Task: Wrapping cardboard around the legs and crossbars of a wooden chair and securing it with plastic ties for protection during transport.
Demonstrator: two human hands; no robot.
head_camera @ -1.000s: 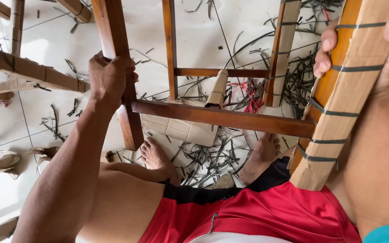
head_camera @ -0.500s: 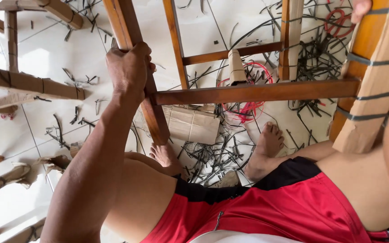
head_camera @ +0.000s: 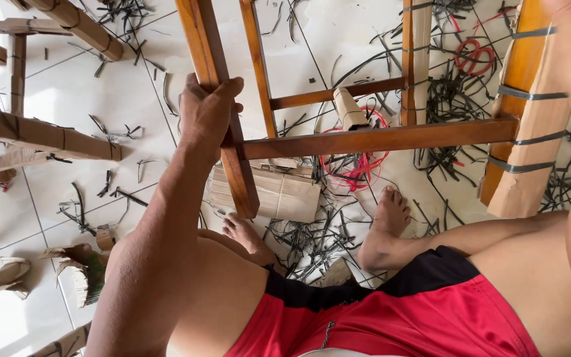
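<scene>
Left hand (head_camera: 207, 112) grips chair leg (head_camera: 223, 125) (bare wood); right hand unseen.

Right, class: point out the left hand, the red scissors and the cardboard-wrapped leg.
left hand (head_camera: 207, 114), head view, on its back.
red scissors (head_camera: 473, 55), head view, on the handles.
cardboard-wrapped leg (head_camera: 529, 158), head view, on the cardboard.

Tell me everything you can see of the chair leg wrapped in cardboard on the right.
The wrapped leg is orange-brown varnished wood, slanting from top right down toward the person's thigh. A tan cardboard strip covers its outer side, bound by several dark straps. A dark crossbar joins its inner side. The cardboard's lower end is cut off and open. The right hand near its top is mostly out of frame.
</scene>
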